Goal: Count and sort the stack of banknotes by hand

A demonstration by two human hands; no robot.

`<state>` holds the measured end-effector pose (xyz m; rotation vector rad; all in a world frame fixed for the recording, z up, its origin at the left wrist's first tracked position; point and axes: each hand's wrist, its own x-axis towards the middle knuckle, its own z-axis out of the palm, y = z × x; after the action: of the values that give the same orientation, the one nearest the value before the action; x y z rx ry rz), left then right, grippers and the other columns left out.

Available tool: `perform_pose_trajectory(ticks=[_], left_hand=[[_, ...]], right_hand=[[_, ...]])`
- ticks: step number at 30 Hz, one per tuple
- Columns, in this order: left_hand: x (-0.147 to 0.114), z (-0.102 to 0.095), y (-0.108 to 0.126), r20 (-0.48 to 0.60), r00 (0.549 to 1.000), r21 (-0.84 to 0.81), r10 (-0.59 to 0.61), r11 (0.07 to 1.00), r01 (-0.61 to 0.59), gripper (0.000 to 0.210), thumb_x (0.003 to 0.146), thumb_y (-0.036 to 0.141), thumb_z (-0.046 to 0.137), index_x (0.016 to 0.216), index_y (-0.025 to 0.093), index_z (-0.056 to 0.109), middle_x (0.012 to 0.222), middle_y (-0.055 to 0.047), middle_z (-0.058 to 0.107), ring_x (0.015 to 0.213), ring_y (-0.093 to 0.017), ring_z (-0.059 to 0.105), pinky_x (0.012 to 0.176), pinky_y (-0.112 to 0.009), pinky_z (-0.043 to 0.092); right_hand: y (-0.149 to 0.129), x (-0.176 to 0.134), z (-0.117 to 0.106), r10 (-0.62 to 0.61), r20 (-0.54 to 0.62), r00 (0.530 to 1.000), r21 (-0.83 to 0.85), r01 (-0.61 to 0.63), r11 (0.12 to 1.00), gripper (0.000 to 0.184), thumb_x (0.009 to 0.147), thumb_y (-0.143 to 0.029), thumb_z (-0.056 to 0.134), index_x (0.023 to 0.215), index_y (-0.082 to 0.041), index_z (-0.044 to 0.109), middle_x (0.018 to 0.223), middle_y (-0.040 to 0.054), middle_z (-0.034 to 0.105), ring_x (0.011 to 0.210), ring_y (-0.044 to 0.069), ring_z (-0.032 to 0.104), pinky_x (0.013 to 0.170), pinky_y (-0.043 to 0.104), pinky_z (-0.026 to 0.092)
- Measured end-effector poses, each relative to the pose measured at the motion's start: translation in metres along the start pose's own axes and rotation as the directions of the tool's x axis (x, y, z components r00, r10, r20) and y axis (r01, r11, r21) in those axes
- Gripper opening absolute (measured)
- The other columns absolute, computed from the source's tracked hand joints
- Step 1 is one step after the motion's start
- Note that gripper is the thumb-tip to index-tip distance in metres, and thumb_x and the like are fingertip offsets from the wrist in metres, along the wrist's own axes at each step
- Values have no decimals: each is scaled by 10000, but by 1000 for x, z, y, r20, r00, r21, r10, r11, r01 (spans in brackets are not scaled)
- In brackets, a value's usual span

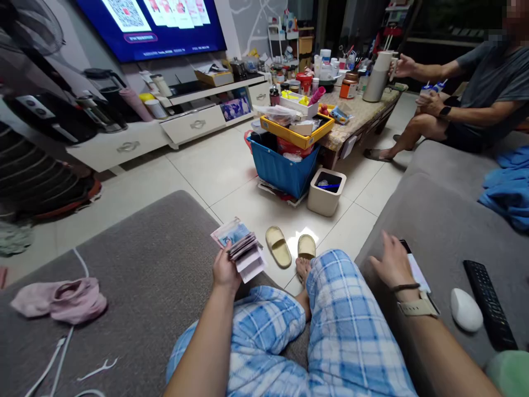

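My left hand [225, 271] is closed around a bundle of banknotes [235, 234] in front of my left knee. A blue-printed note sticks out at the top of the bundle. Below it the bundle fans out in thick folded layers, with a pale flap at the lower end; I cannot make out what that flap is. Over the grey sofa, my right hand [390, 259] has its fingers apart and nothing in them. Next to that hand and partly hidden by it lies a phone [418, 274].
A white mouse [466, 310] and black remote control [490, 303] lie right. On the left seat are pink cloth [78, 300], white cable and a floss pick [98, 369]. Slippers [279, 247], a bin [326, 193] and blue basket [281, 168] stand ahead. Another person's hand touches a jug [377, 80].
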<state>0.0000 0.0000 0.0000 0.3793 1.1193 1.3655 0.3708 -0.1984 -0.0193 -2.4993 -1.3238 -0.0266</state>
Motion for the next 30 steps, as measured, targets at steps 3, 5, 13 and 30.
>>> perform_pose_trajectory(ticks=[3, 5, 13, 30], left_hand=[[0, 12, 4, 55, 998, -3, 22, 1000, -21, 140, 789, 226, 731, 893, 132, 724, 831, -70, 782, 874, -241, 763, 931, -422, 593], [3, 20, 9, 145, 989, -5, 10, 1000, -9, 244, 771, 296, 779, 936, 126, 723, 878, -94, 789, 929, -270, 760, 929, -451, 590], [29, 17, 8, 151, 983, 1, 101, 995, -102, 413, 631, 425, 884, 906, 146, 755, 906, -107, 803, 1065, -328, 736, 1001, -461, 541], [53, 26, -30, 88, 995, -75, -37, 996, 43, 393, 596, 353, 906, 883, 154, 726, 916, -110, 796, 1135, -354, 704, 997, -467, 538]], right_hand=[[-88, 38, -4, -330, -69, 942, 354, 332, 874, 624, 879, -331, 602, 1460, -142, 479, 1418, 215, 554, 1349, 351, 504, 1143, 541, 411], [-152, 62, -8, -475, -104, 874, 542, 450, 709, 491, 917, -366, 584, 1384, -215, 572, 1376, 152, 613, 1308, 302, 552, 1139, 502, 432], [-296, 87, 25, -686, -53, 726, 940, 267, 210, 386, 977, -528, 530, 1026, -230, 771, 1051, 90, 773, 1013, 241, 678, 904, 387, 512], [-302, 96, 103, -479, 517, 709, 856, -443, 267, 501, 552, -480, 883, 804, -222, 535, 549, -87, 532, 464, 95, 418, 463, 232, 313]])
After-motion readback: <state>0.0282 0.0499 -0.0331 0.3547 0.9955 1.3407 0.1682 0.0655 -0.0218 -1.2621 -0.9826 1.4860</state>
